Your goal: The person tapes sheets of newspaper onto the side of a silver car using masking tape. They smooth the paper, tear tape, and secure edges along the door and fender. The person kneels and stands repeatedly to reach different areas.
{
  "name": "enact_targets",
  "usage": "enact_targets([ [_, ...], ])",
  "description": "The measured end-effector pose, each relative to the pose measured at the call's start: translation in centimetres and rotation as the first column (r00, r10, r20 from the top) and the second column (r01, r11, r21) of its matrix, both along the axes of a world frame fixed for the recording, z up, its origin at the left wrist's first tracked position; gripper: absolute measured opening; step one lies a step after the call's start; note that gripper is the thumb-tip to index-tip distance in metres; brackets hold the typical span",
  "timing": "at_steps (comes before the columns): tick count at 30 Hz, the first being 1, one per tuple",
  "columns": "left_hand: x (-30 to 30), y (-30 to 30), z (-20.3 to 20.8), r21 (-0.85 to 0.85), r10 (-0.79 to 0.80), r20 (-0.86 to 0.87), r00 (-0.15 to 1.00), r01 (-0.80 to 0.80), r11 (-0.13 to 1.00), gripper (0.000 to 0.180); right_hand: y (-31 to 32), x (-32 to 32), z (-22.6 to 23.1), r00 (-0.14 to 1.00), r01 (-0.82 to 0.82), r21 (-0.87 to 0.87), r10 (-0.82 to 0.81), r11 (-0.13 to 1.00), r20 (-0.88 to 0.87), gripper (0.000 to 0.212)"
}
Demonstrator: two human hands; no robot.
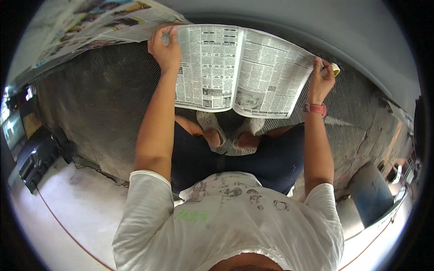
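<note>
An opened sheet of newspaper (208,67) with a fold down its middle spreads in front of me, above my feet. My left hand (166,49) is closed on its upper left corner, thumb and fingers pinching the edge. At the upper right corner my right hand (322,77) grips the paper between thumb and fingers. Just beyond those right fingers shows a small pale ring with a yellow inside, like a roll of tape (335,69); whether the hand holds it too I cannot tell. The paper's top edge lies close to a smooth grey panel (289,18).
More newspaper sheets (104,27) cover the panel at the upper left. Dark ribbed flooring (99,104) lies under my sandals (209,121). A black object (38,156) stands at the left, a blue-grey curved object (370,194) at the lower right.
</note>
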State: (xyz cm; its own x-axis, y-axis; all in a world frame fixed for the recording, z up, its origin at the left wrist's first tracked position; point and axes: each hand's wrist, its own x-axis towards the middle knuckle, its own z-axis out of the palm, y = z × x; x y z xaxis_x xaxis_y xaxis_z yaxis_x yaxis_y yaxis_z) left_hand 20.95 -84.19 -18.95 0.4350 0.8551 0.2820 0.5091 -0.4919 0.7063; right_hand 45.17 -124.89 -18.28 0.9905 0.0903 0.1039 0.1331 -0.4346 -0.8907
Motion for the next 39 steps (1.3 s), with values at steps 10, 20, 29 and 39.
enact_targets([
  [10,-2.5,-0.8,2.9,0.220,0.003,0.093,0.996,-0.024,0.975,0.039,0.0,-0.6,0.5,0.934,0.013,0.106,-0.050,0.994,0.354,0.040],
  [20,-1.0,-2.8,0.6,0.323,0.241,0.078,0.967,-0.253,0.912,0.054,-0.9,1.1,-1.6,0.919,0.099,0.058,-0.114,0.993,0.378,0.046],
  [29,-0.8,-2.0,0.1,0.395,0.244,0.177,0.953,-0.296,0.870,0.046,0.8,0.6,-1.5,0.921,0.074,0.103,-0.107,0.992,0.373,0.046],
  [39,-0.5,-2.3,0.4,0.347,0.263,0.153,0.953,-0.301,0.888,0.047,0.5,0.6,-0.7,0.889,0.133,0.012,-0.124,0.991,0.442,0.044],
])
